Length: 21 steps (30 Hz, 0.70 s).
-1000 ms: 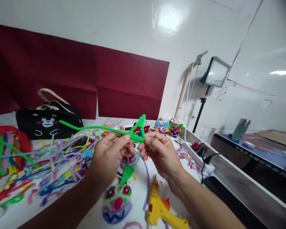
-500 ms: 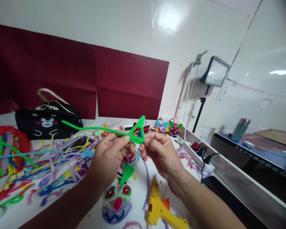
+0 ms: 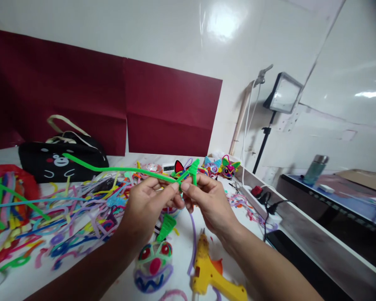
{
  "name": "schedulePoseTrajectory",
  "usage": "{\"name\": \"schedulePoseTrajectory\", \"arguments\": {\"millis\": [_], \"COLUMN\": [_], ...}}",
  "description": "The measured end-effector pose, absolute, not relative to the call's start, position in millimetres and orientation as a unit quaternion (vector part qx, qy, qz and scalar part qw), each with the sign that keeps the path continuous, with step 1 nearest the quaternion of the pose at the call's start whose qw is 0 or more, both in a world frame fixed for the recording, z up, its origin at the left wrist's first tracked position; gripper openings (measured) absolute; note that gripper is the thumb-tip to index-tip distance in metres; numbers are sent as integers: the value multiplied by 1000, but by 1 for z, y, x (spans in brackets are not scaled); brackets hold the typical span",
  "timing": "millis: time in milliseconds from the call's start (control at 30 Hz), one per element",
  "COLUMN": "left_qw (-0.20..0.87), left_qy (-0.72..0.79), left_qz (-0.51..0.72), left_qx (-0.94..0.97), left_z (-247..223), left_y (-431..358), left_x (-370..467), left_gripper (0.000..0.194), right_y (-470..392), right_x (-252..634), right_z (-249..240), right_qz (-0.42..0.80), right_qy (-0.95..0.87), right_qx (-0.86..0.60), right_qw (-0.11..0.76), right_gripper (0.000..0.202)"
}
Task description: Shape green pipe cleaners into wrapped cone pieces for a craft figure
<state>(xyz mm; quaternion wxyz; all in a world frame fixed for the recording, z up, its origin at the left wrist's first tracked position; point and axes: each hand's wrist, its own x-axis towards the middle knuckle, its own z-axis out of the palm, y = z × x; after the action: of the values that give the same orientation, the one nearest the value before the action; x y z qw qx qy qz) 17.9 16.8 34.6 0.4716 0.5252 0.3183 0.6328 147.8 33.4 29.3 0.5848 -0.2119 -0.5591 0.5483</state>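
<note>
Both hands meet over the table's middle, fingers pinched on one green pipe cleaner piece [image 3: 193,168]. It has a wrapped tip pointing up and a long tail running left past the bag. My left hand [image 3: 152,200] grips it where the tail begins. Close beside it, my right hand [image 3: 207,200] pinches the base of the triangular part, partly hiding it. Below them lie a green wrapped triangle [image 3: 167,227] and a clown-like face of pipe cleaners [image 3: 153,267] with red eyes and nose. A yellow glue gun [image 3: 207,274] rests under my right forearm.
Loose coloured pipe cleaners [image 3: 94,209] cover the left side, with a black bag [image 3: 62,163] behind. Finished colourful faces [image 3: 230,168] stand at the back. To the right are a power strip [image 3: 271,213], a dark phone-like slab [image 3: 297,255] and a lamp [image 3: 284,94].
The green piece has turned so its triangle looks narrower and its tip sits further right and lower. My left hand has shifted slightly right, closer to my right hand.
</note>
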Motion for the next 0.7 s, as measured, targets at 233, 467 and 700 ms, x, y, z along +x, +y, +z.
{"name": "schedulePoseTrajectory", "arguments": {"millis": [233, 467, 700], "left_qw": [460, 458, 462], "left_qy": [331, 359, 351], "left_qz": [609, 596, 588], "left_qx": [554, 553, 564], "left_z": [32, 35, 36], "left_y": [17, 13, 12], "left_x": [16, 16, 14], "left_gripper": [9, 9, 12], "right_y": [37, 36, 36], "right_x": [148, 149, 150], "right_z": [29, 29, 31], "right_qz": [527, 490, 477], "right_qy": [-573, -578, -569], "right_qx": [-214, -254, -282], "right_qw": [590, 601, 607], "right_gripper": [19, 23, 23]}}
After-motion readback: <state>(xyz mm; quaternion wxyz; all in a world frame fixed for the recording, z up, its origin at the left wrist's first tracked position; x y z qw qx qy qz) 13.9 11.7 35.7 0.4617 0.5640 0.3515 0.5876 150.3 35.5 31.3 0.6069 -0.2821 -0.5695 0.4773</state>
